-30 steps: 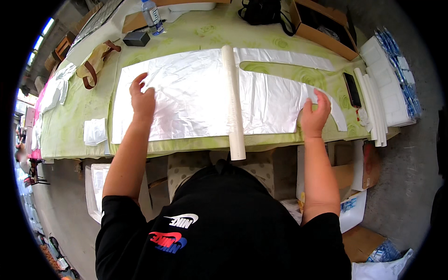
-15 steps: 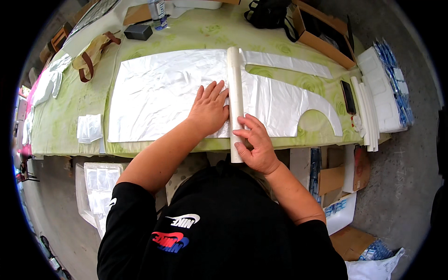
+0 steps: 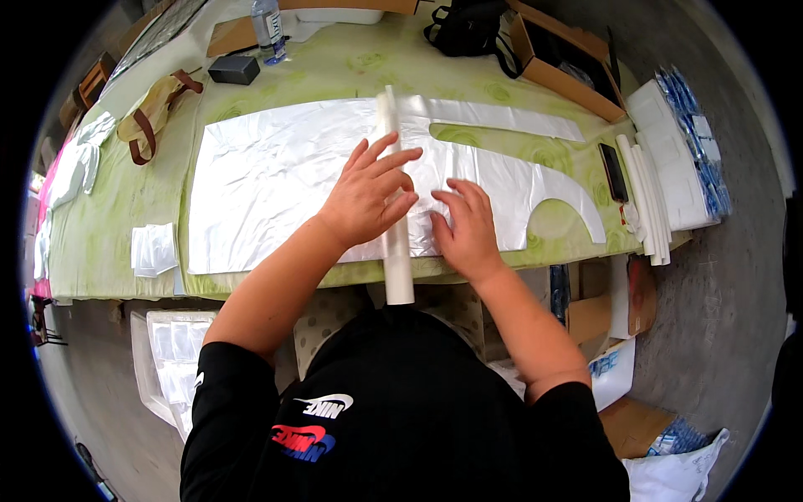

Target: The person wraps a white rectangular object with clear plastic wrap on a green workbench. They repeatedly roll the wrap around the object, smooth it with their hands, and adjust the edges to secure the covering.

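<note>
Cardboard box (image 3: 633, 425) at 4 o'clock from the tube (image 3: 397, 259), blue packs (image 3: 679, 437) against it, can't tell if inside. Clear bin (image 3: 144, 368) at 8 o'clock, white packets (image 3: 177, 368) in it. Tube lies across white sheet (image 3: 276, 184), near end past table (image 3: 92, 243) edge. Right hand (image 3: 470, 234) half-curled, nothing in it, just beside tube. Left hand (image 3: 364, 197) over tube, fingers spread, contact unclear. Open carton (image 3: 556, 84) at 2 o'clock, dark stuff (image 3: 569, 54) inside.

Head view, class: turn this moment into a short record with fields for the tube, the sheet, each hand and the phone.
Tube: pale, across the sheet, near end past the tablecloth's edge
Sheet: white, creased, on the green tablecloth
Left hand: over the tube, fingers spread
Right hand: right of the tube, fingers bent
Phone: dark, beside white rolls
</note>
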Tool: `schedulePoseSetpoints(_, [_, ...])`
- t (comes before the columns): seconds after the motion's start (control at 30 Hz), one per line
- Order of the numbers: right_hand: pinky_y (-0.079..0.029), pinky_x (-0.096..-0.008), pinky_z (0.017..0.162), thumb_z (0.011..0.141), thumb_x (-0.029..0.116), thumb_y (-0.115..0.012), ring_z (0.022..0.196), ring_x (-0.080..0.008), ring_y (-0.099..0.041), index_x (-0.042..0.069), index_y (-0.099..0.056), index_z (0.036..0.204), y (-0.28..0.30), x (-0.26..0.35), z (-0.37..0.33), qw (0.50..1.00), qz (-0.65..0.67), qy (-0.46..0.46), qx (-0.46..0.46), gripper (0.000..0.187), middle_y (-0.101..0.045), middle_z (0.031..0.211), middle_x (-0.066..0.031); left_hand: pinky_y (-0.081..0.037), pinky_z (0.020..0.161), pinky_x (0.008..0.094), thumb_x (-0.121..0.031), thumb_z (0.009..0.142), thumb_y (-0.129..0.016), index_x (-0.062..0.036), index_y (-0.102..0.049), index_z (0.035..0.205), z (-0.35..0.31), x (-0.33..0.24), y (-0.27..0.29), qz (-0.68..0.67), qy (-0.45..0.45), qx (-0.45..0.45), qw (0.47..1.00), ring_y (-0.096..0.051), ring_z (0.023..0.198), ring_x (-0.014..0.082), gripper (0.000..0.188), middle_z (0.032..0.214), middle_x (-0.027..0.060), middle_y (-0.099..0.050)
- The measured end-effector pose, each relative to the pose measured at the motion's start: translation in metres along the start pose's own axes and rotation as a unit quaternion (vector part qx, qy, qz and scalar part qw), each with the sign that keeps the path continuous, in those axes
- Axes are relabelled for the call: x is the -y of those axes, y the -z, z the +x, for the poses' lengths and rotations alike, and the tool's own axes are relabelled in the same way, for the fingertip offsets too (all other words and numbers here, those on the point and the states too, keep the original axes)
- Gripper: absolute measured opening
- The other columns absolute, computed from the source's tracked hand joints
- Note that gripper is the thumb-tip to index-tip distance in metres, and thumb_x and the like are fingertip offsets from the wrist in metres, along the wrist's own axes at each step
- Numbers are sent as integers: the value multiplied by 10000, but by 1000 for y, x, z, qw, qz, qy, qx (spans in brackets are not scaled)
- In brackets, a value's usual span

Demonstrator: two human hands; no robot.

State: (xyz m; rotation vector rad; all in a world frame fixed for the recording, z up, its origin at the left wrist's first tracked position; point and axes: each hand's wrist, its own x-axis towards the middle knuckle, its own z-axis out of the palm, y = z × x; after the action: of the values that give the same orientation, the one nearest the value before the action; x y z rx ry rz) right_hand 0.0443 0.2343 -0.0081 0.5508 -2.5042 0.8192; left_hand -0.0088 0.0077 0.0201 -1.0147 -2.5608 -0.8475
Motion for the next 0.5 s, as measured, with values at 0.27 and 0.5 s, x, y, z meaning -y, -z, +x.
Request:
schedulePoseSetpoints(0.27, [-195,-567,1239,982,413,-583,1510,-370,-292,192,-496,1508,-69,-26,88,974,-89,11,209,577,-376,1611,-160,-308,1198,509,-335,942,-600,-101,-650,1329,-53,0,20,-5,114,32,993,-376,1467,403,456,1504,138,-523])
schedulePoseSetpoints(0.5, [-126,-638,1227,931,552,-606,1517,-341,-276,259,-391,1577,-63,-56,145,949,-179,-188,179,741,-352,1624,-139,-293,1194,551,-245,812,-773,-162,-593,1391,-85,4,22,-23,191,-68,979,-428,1436,361,612,1479,135,-517])
